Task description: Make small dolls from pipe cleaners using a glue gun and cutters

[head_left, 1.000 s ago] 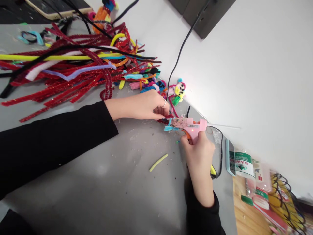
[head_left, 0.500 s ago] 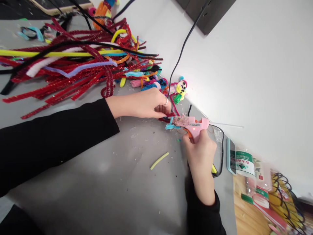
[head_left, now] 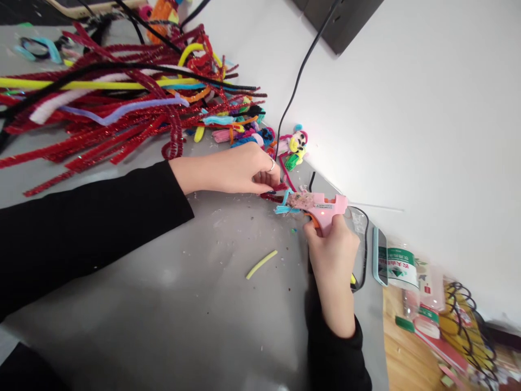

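Note:
My right hand is wrapped round the handle of a pink glue gun, a small light glowing on its side and a thin clear glue stick poking out behind. The gun's nozzle points left, close to my left hand. Pinched in my left hand is a dark red pipe cleaner piece, partly covered by the fingers. Light blue pipe cleaner pieces sit right at the nozzle; whether they are joined to the red piece I cannot tell. A short yellow-green pipe cleaner piece lies on the grey table nearer me.
A heap of mostly red pipe cleaners spreads at upper left. Small pipe cleaner figures lie beyond my left hand. A black cable runs across the white surface. At right are a phone and a plastic bottle.
The view has shifted slightly, so most things sit a little further left. My left hand and the red piece have drawn slightly away from the nozzle. My right hand keeps its grip on the glue gun.

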A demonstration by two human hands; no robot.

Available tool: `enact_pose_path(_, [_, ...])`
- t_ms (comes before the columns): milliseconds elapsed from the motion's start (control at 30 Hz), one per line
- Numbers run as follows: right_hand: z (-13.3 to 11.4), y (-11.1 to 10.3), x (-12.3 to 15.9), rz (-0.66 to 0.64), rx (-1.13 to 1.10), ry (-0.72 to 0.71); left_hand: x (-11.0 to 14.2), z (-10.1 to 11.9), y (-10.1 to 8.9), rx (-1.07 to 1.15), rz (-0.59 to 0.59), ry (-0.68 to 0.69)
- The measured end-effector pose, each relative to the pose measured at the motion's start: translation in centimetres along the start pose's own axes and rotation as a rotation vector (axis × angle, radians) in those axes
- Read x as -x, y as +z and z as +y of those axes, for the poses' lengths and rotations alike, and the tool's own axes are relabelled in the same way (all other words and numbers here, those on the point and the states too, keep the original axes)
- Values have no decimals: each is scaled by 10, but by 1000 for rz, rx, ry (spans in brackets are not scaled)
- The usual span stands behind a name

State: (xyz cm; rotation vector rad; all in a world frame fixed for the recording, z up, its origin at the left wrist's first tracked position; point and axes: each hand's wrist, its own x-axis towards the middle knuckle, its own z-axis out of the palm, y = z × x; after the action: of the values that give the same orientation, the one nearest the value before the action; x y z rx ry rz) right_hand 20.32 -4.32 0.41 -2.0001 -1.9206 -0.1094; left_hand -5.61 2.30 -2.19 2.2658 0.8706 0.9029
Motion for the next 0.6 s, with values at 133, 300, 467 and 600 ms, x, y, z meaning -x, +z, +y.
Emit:
enact_pose_path(133, [-1, -2, -1, -8, -11, 7, 0, 1, -1, 9, -2, -7])
enact_pose_path(300, [-2, -4, -1, -36, -26, 30, 0, -1, 0, 10, -6, -2])
enact_pose_path(467, [0, -1, 0, -19, -39, 22, 0, -1, 3, 37, 7, -14])
enact_pose_path(600, [1, 0, 0, -9, -41, 10, 0, 0, 3, 22, 16, -16])
